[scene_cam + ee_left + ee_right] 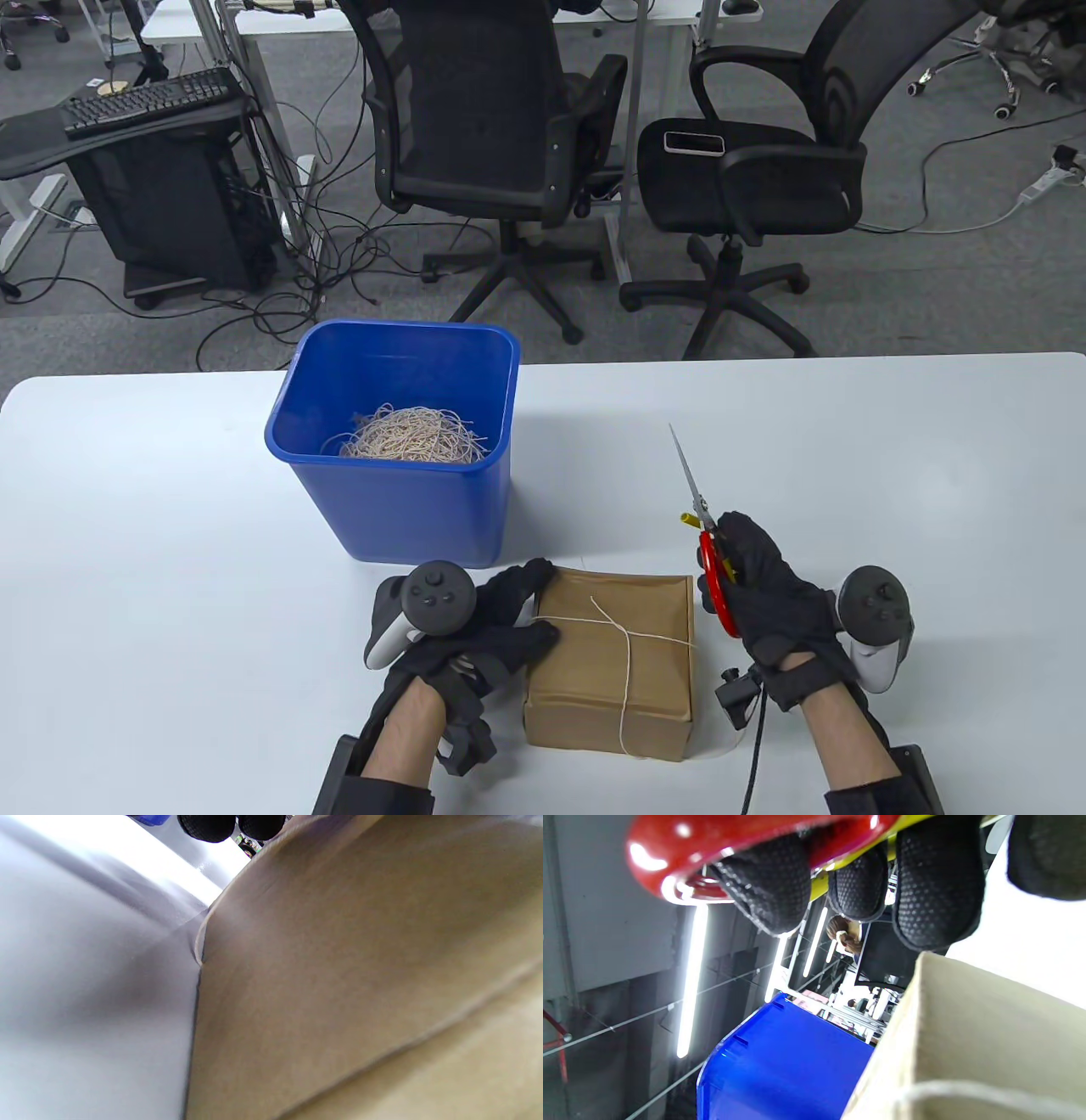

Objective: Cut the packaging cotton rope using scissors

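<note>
A brown paper package lies near the table's front edge, tied crosswise with white cotton rope. My left hand rests on the package's left side, fingers on its top edge near the rope. My right hand grips red-handled scissors just right of the package, blades closed and pointing away from me. In the left wrist view the package's side fills the frame, with two fingertips at the top. In the right wrist view my fingers pass through the red handle, beside the package.
A blue bin holding a heap of cut rope stands behind the package; it also shows in the right wrist view. Two office chairs stand beyond the table's far edge.
</note>
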### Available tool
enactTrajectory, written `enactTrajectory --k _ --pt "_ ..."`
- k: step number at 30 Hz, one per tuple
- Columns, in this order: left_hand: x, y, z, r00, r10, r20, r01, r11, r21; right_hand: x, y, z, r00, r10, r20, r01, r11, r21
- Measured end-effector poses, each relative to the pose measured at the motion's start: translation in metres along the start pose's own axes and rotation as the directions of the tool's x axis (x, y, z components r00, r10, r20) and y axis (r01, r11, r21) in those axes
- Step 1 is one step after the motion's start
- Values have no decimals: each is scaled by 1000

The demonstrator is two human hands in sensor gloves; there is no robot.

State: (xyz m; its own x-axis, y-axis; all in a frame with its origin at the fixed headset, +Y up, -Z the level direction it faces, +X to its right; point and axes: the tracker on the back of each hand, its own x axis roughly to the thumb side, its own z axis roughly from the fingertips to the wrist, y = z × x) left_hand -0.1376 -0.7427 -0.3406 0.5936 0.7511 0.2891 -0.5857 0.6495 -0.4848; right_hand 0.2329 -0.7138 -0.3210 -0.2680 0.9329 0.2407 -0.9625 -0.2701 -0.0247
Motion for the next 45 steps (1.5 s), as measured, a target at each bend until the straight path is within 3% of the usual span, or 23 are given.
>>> enactTrajectory --k 5,11,16,19,21,24,29,33,37,39,40,41,43,45 --pt "0 0 0 1000 3 2 -3 1000 3 -5 -9 4 994 76 -73 -77 997 -4" --pt "0 -1 0 1000 7 5 -7 1000 5 -7 -25 11 935 288 -209 -309 948 -76" --pt "0 -1 0 1000 -1 5 1 1000 7 -7 -26 10 764 547 -344 -570 821 39" --pt "0 -1 1 1000 1 5 -1 1000 7 -13 -24 10 651 643 -403 -653 745 134" --pt "0 -1 1 1000 2 5 -2 1000 7 -19 -24 11 613 662 -432 -669 725 162" --pt "0 -1 1 1000 3 6 -3 1000 8 -21 -23 9 597 673 -436 -688 709 152" --pt "0 -2 1 1000 8 5 -8 1000 9 -28 -18 7 406 817 -410 -817 525 237" --pt "0 -2 1 1000 8 5 -8 1000 9 -34 -16 6 369 826 -425 -822 504 265" --pt "-1 -2 1 1000 12 6 -13 1000 10 -34 -10 4 295 865 -406 -854 429 293" --pt "-1 -2 1 1000 15 5 -15 1000 10 -33 -5 3 202 904 -377 -874 340 347" --pt "-1 -2 1 1000 14 5 -14 1000 10 -34 -4 3 195 910 -365 -874 331 357" --pt "-1 -2 1 1000 13 4 -13 1000 10 -34 -2 4 229 902 -366 -866 360 346" --pt "-1 -2 1 1000 14 4 -14 1000 10 -34 -3 4 233 900 -368 -866 364 343" --pt "-1 -1 2 1000 14 3 -14 1000 11 -33 -7 4 265 885 -383 -842 406 356"
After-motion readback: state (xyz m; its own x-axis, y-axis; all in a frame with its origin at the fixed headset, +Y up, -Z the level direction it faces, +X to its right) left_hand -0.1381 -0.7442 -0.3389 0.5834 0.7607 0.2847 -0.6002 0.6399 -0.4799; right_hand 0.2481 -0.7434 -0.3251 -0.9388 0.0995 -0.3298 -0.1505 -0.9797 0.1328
